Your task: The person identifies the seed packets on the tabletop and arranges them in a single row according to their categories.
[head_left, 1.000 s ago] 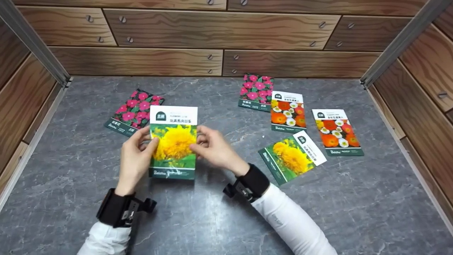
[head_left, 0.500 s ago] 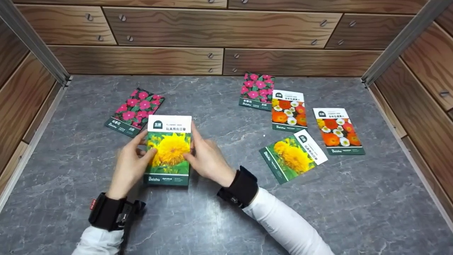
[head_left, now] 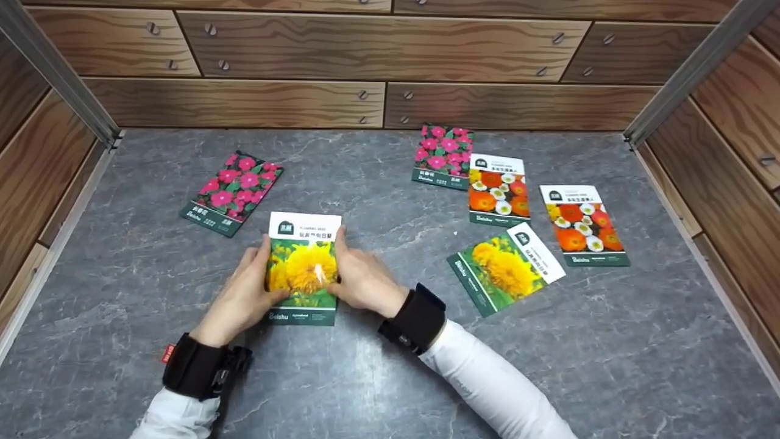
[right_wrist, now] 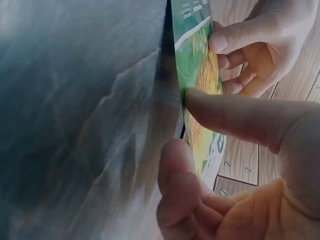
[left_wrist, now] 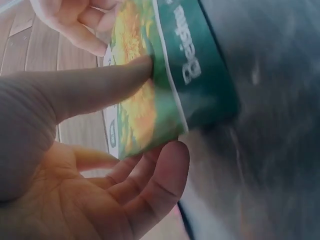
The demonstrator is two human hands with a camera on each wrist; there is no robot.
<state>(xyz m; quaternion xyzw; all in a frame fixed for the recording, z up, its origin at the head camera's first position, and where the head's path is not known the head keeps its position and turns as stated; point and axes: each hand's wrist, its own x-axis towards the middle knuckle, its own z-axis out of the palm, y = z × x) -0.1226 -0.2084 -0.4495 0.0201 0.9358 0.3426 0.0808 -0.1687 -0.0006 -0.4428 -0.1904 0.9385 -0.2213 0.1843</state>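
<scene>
Holding a yellow-flower packet (head_left: 303, 268) between two hands, left of centre, toward the near side of the counter (head_left: 365, 390).
Drawn nearer over the last second, pinched by the fingers of both left hand (head_left: 241, 299) and right hand (head_left: 368, 279), thumbs on its face; apparently under adjustment, not yet released. Flanked by a pink-flower packet (head_left: 234, 194) at far left and another yellow-flower packet (head_left: 509, 268) well apart at right.

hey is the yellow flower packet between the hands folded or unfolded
Unfolded: the yellow flower packet, between the left hand and right hand, shows its front from white top to green bottom, no fold visible.
</scene>
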